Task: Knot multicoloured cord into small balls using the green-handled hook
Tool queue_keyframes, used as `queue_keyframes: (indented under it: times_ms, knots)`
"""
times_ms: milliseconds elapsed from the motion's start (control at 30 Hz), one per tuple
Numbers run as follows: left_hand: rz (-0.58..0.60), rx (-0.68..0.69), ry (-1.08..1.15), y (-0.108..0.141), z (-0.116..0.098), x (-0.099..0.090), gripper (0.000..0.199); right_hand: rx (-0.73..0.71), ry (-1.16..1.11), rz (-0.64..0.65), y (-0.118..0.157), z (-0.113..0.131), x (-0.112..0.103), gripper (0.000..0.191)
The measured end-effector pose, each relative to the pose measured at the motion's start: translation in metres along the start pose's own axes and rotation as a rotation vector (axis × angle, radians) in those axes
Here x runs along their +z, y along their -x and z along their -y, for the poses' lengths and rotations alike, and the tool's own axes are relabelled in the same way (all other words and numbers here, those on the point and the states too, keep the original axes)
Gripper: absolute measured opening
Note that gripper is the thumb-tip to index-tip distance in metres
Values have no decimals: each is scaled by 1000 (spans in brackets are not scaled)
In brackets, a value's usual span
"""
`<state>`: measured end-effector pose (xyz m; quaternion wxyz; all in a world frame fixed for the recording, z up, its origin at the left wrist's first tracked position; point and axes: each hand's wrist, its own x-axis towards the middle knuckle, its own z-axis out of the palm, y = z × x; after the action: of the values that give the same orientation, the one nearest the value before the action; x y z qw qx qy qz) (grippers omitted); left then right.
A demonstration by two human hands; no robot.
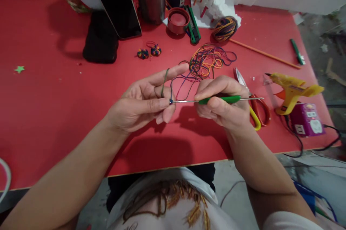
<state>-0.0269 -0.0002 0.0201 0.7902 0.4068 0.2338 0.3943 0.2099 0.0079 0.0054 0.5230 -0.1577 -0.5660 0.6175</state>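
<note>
My left hand (146, 102) pinches a small dark blue loop of yarn (171, 101) between thumb and fingertips. Green yarn passes over its outstretched index finger. A crochet hook (220, 99) with a green handle lies level in my right hand (224, 102), its fingers closed round the grip. The hook's thin metal tip reaches the blue loop at my left fingertips. Loose multicoloured yarn (207, 61) lies tangled just beyond the hands, with strands leading to the left fingers. Two small crocheted pieces (149, 52) rest on the red table behind the left hand.
Right of my right hand lie scissors (261, 109), a yellow glue gun (290, 88) and a purple box (308, 120). Toward the back are a yarn ball (225, 28), an orange stick (266, 53), a green cutter (193, 26), a red lid (177, 21) and a phone (116, 1).
</note>
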Motion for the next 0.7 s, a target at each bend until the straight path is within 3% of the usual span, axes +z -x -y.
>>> queue_keyframes:
  times_ms: [200, 400, 700]
  knots:
    - [-176, 83, -155, 0, 11, 13, 87, 54, -49, -87, 6, -15, 16, 16]
    - [-261, 164, -225, 0, 15, 16, 93, 95, -21, -250, 4, -19, 29, 18]
    - [-278, 113, -258, -1, 14, 18, 88, 427, -323, -241, -6, -12, 22, 33]
